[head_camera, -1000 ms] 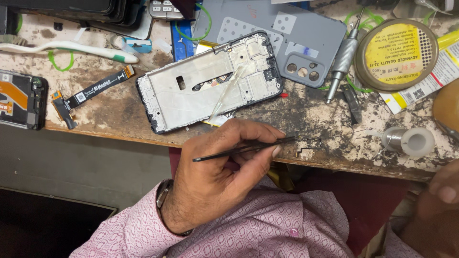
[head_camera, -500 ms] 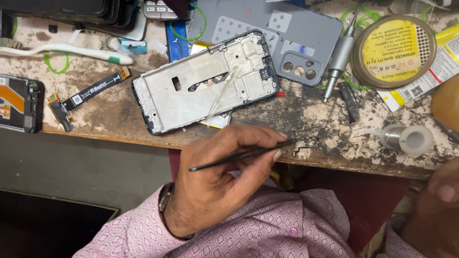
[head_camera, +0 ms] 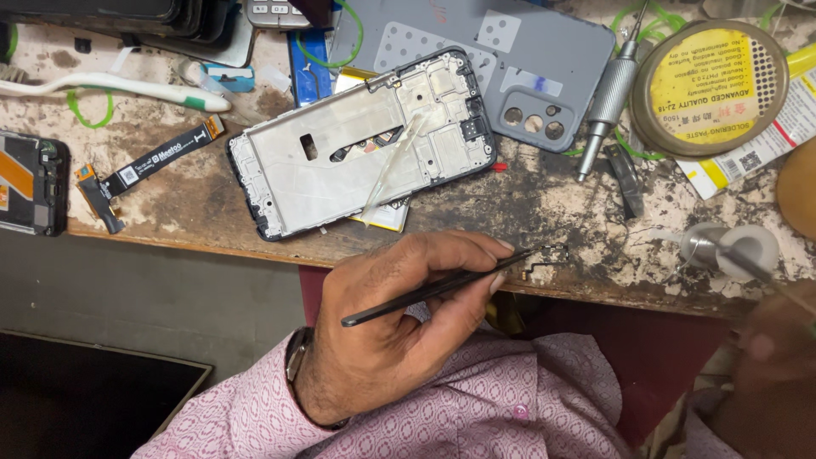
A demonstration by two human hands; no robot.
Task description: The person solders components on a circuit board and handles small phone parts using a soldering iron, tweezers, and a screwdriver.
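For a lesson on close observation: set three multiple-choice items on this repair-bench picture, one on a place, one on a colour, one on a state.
1. Where does the phone frame lie?
A. left of the grey back cover
B. right of the round tin
C. on the floor

2. What colour is the lid of the round tin?
A. blue
B. yellow
C. black

3. What is the left hand doing?
A. lying flat and empty
B. gripping the screwdriver
C. holding black tweezers

Answers:
1 A: the frame sits on the bench, overlapping the cover's left part.
2 B: the lid is yellow.
3 C: the fingers pinch the tweezers, whose tips reach a small part at the bench edge, while the screwdriver lies untouched.
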